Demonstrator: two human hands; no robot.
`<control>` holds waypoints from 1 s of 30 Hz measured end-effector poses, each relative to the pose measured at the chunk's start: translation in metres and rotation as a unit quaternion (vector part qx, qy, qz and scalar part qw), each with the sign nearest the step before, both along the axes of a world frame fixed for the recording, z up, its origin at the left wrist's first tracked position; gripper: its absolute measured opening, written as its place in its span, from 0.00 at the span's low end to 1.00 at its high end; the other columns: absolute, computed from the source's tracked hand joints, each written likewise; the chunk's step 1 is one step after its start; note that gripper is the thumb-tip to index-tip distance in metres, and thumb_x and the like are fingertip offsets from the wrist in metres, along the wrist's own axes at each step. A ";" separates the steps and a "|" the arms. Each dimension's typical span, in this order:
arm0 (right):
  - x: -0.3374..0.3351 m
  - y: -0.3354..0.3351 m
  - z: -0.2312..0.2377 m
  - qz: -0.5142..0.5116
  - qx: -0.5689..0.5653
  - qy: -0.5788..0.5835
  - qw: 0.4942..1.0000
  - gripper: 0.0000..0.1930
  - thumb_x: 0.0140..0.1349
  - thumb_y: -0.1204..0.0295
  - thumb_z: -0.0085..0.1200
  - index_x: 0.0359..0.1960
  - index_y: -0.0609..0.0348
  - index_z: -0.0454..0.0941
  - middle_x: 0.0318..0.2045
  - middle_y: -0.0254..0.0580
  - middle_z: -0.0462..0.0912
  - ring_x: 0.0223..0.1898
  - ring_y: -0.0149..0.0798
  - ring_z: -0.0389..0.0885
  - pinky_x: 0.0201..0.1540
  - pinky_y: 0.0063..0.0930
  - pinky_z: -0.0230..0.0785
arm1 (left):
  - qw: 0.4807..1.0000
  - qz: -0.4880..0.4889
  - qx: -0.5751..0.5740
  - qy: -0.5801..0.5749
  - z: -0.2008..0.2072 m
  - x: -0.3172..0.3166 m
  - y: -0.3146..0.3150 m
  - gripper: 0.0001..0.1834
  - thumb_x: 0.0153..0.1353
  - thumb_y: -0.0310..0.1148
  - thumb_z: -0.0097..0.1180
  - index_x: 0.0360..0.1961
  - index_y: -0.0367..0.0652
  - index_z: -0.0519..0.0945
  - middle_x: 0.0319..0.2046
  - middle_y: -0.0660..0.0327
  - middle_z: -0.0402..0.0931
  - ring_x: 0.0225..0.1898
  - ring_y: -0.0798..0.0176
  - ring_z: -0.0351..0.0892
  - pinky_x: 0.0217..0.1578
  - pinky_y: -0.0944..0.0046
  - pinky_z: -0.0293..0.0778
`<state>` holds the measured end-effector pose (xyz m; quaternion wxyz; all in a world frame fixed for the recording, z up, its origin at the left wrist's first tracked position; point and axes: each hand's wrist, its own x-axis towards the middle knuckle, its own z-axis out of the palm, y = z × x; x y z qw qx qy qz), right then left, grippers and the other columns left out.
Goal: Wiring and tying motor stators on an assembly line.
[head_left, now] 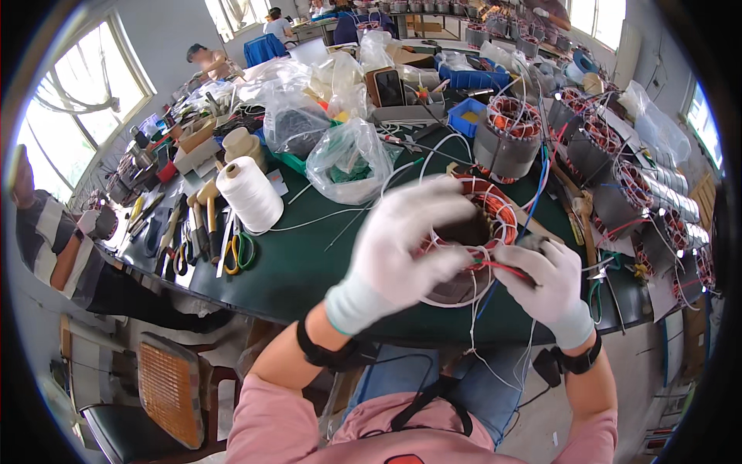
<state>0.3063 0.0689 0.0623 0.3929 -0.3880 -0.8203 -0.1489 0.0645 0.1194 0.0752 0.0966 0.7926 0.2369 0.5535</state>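
Two gloved hands are at the wound stator, which sits at the near edge of the green table, in front of the person; it serves as the reference for all positions below. The left hand is over the stator's left side. Its fingers are blurred but spread, with the thumb apart from them and pointing toward the near rim of the winding; whether the fingertips touch the winding cannot be told. The right hand is at the stator's near right side, thumb and fingers drawn together, pinching a red lead that runs across the near rim. White cord hangs below the stator, past the table edge.

Directly behind the stator and slightly right stands a second, upright stator, its red coils laced in white. A blue bin lies beyond the stator, just left of the upright one. Further stators are ranged to its right. Well to its left stand a white thread spool and, nearer the table edge, green-handled scissors. A clear plastic bag lies behind it to the left, between spool and bin.
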 end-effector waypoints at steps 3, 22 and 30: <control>0.018 -0.014 -0.004 -0.033 -0.028 0.026 0.999 0.20 0.41 0.71 0.75 0.40 0.49 0.87 0.26 0.37 0.81 0.23 0.42 0.77 0.26 0.33 0.69 | 0.949 0.017 -0.191 -0.251 -0.012 -0.046 0.069 0.13 0.65 0.28 0.60 0.49 0.38 0.84 0.43 0.55 0.83 0.44 0.61 0.83 0.50 0.63 0.76; 0.009 -0.010 -0.006 -0.043 -0.158 0.141 0.976 0.13 0.54 0.79 0.67 0.42 0.55 0.87 0.27 0.42 0.80 0.24 0.44 0.78 0.28 0.31 0.70 | 0.892 0.123 -0.048 0.433 -0.125 -0.094 0.166 0.03 0.58 0.32 0.57 0.33 0.48 0.81 0.31 0.54 0.79 0.37 0.45 0.81 0.38 0.49 0.77; -0.007 -0.022 0.000 -0.015 -0.147 0.175 0.973 0.15 0.56 0.77 0.68 0.46 0.53 0.87 0.30 0.41 0.85 0.26 0.42 0.81 0.30 0.30 0.74 | 0.876 0.212 -0.186 0.392 -0.135 -0.080 0.158 0.10 0.62 0.38 0.62 0.40 0.45 0.79 0.40 0.52 0.82 0.42 0.43 0.82 0.43 0.48 0.78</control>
